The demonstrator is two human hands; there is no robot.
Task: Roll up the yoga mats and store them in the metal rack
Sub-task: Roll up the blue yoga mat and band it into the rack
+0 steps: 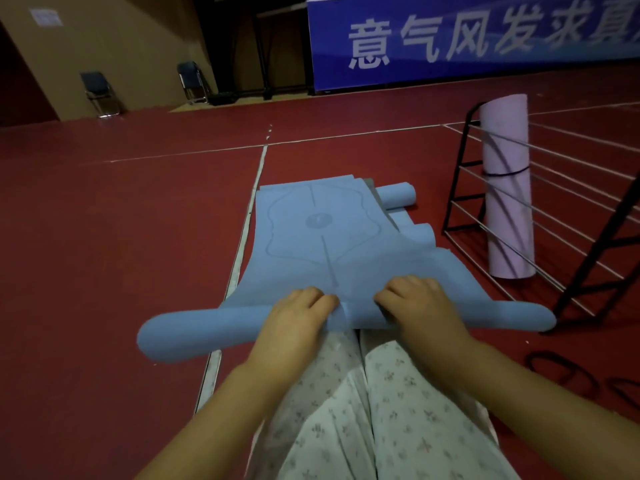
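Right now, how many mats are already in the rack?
1: a pink rolled mat stands upright at the left end of the metal rack. The frame cuts off the rack's right side, so more may be hidden.

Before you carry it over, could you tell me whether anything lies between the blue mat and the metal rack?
Nothing visible blocks it: bare red floor separates the blue mat from the metal rack, where a pink mat already stands.

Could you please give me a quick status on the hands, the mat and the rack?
Left hand and right hand grip blue mat roll, near end. Most lies flat. Pink mat upright in metal rack. Nothing blocking.
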